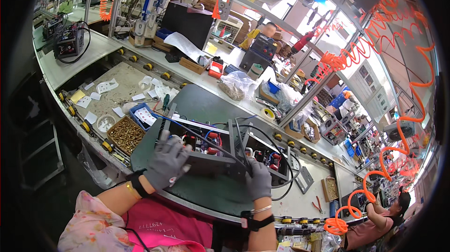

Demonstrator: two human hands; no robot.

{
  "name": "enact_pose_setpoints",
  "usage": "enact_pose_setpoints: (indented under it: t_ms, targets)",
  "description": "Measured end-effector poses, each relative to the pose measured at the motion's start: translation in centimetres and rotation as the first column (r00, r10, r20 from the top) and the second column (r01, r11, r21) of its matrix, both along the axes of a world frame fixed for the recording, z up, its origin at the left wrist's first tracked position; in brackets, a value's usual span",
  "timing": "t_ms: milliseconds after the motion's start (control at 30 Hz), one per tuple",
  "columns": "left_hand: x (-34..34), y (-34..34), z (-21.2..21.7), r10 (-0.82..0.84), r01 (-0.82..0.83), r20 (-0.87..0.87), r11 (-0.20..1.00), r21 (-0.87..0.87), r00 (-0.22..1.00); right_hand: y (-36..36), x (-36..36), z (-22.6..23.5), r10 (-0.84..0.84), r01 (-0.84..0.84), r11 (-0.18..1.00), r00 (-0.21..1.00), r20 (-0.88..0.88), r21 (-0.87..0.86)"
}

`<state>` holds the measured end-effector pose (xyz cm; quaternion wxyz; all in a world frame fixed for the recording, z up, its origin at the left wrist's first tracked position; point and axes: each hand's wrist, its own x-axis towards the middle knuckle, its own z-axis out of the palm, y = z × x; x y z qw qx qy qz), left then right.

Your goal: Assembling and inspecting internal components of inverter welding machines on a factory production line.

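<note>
Nearest the viewer, a pink apron (164,226) bears pale printed characters, foreshortened and partly folded away. The left hand (168,160), in a grey glove with a small red-and-white mark near the cuff, reaches over the near left corner of an open dark housing (206,162), its fingers loosely bent; whether they pinch anything cannot be told. The right hand (259,177), likewise gloved, lies at the housing's right end, fingers curled beside a black cable (218,145); whether they close on it cannot be told. The housing rests on a green mat (197,97), its interior showing red and black components, with a second housing (283,175) just beyond the right hand. Left of the mat stand a cardboard box (117,145) of brass-coloured fittings, a blue bin (136,120) holding white pieces with small printed marks, and a round white tub (106,123). Beyond these, white slips (107,85) lie scattered beside a yellow slip (78,96); any lettering there is too small to read. Farther off lie a tape roll (267,114) and a clear plastic bag (237,85). Orange coiled hoses (349,57) hang at upper right; in the background, a person in yellow (253,36) appears.
</note>
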<state>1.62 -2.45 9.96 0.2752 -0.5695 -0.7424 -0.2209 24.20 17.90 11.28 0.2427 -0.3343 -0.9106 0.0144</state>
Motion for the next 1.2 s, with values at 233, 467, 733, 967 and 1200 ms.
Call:
enact_pose_setpoints:
  t_ms: [233, 467, 733, 967, 1200]
  targets:
    - [-0.6, 3.7, 0.1, -0.251, 0.235, 0.114, 0.963, 0.133, 0.961, 9.4, 2.4, 9.1, 0.236, -0.235, 0.961, 0.972, -0.006, -0.146]
    - [-1.4, 3.2, 0.5, -0.268, 0.246, 0.152, 0.958, 0.150, 0.951, 20.4, 1.0, 15.0, -0.529, 0.533, 0.477, 0.809, -0.256, 0.698]
    - [-2.7, 2.1, -0.6, -0.295, 0.286, 0.154, 0.955, 0.077, 0.943, 9.1, 1.0, 2.5, 0.200, -0.207, 0.922, 0.978, -0.053, -0.328]
    - [-3.4, -0.9, -1.0, -0.379, 0.355, 0.197, 0.923, 0.147, 0.904, 4.0, 2.0, -1.5, 0.119, -0.109, 0.970, 0.992, -0.037, 0.219]
    - [-2.0, -5.6, -1.1, -0.340, 0.326, 0.224, 0.940, 0.095, 0.913, 6.8, 0.5, -3.0, 0.083, -0.063, 0.988, 0.986, -0.142, 0.139]
